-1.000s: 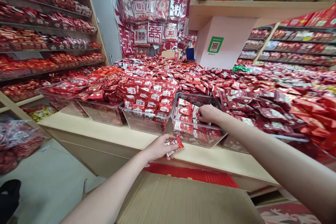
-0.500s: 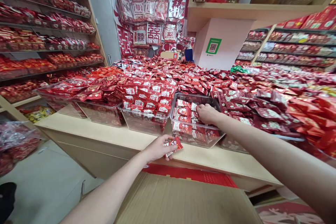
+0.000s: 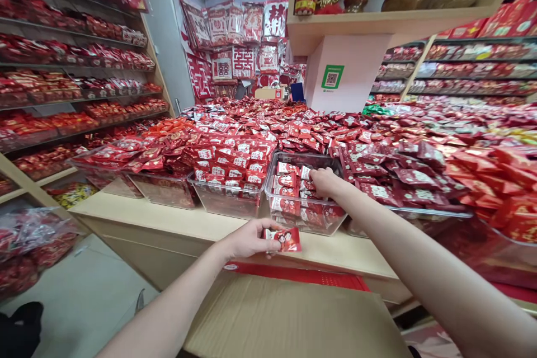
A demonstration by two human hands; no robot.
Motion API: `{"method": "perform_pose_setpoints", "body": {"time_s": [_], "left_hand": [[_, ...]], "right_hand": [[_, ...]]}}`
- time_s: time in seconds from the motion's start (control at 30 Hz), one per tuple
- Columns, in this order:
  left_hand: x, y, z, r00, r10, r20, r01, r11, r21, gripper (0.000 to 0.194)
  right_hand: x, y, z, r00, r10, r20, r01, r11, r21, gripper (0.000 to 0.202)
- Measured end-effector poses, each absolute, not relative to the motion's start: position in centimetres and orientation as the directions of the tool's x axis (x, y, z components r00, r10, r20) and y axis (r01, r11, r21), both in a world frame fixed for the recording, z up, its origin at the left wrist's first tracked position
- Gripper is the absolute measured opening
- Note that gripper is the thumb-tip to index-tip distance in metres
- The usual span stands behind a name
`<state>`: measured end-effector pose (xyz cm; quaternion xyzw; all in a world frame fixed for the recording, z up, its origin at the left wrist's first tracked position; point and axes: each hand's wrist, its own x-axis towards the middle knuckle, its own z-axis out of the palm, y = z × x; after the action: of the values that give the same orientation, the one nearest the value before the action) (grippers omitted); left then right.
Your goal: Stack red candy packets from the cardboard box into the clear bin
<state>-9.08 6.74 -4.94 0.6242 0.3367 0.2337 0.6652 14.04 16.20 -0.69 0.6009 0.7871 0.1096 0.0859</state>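
Note:
My left hand [image 3: 251, 239] pinches a red and white candy packet [image 3: 287, 239] above the front edge of the counter [image 3: 213, 225]. Inside a clear plastic bin [image 3: 308, 207] packets stand in stacked rows. My right hand [image 3: 327, 183] reaches into that bin, its fingers bent down at the right-hand row of packets [image 3: 306, 173]. Its fingertips are partly hidden, so whether it grips a packet cannot be made out.
More clear bins [image 3: 226, 198] heaped with red packets stand on both sides. A cardboard box [image 3: 289, 316] is below the counter front. Shelves of packets [image 3: 75, 89] line the left wall, and a wooden shelf [image 3: 377, 21] overhangs at upper right.
The view has shifted slightly. The packet in my left hand now lies flatter, with more of its printed face showing. My right hand remains in the bin.

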Motion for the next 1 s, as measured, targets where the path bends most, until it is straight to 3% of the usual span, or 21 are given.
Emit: {"method": "perform_pose_setpoints", "body": {"time_s": [0.17, 0.27, 0.3, 0.37, 0.43, 0.53, 0.8, 1.0], "left_hand": [[-6.5, 7.5, 1.2, 0.475, 0.88, 0.001, 0.002, -0.002, 1.0, 0.049], [-4.8, 9.5, 3.9, 0.365, 0.93, 0.047, 0.259, -0.15, 0.954, 0.045], [-4.1, 10.2, 4.6, 0.34, 0.937, 0.077, 0.405, -0.219, 0.888, 0.043], [-2.7, 11.8, 5.5, 0.358, 0.923, 0.14, 0.676, -0.36, 0.643, 0.035], [-1.1, 13.2, 6.0, 0.426, 0.899, 0.103, 0.808, -0.43, 0.403, 0.022], [1.2, 14.7, 6.2, 0.457, 0.889, -0.02, 0.848, -0.429, 0.312, 0.005], [4.7, 16.4, 4.4, 0.521, 0.848, -0.098, 0.843, -0.492, 0.219, 0.02], [4.6, 17.1, 2.6, 0.563, 0.814, -0.141, 0.825, -0.545, 0.147, 0.013]], "right_hand": [[14.0, 15.7, -0.3, -0.298, 0.954, 0.011, 0.922, 0.285, 0.262, 0.025], [13.9, 15.7, -0.1, -0.265, 0.964, -0.006, 0.943, 0.26, 0.207, 0.025], [13.9, 15.8, 0.0, -0.254, 0.967, -0.012, 0.948, 0.252, 0.192, 0.025], [14.0, 16.1, 0.0, -0.242, 0.97, -0.033, 0.954, 0.244, 0.174, 0.025], [14.2, 16.5, 0.0, -0.235, 0.97, -0.061, 0.957, 0.242, 0.159, 0.026], [14.5, 17.1, 0.0, -0.217, 0.973, -0.082, 0.963, 0.227, 0.143, 0.031], [14.5, 16.6, 0.3, -0.189, 0.981, -0.041, 0.978, 0.191, 0.081, 0.03], [14.3, 15.5, 0.6, -0.204, 0.979, -0.025, 0.977, 0.205, 0.053, 0.025]]}}
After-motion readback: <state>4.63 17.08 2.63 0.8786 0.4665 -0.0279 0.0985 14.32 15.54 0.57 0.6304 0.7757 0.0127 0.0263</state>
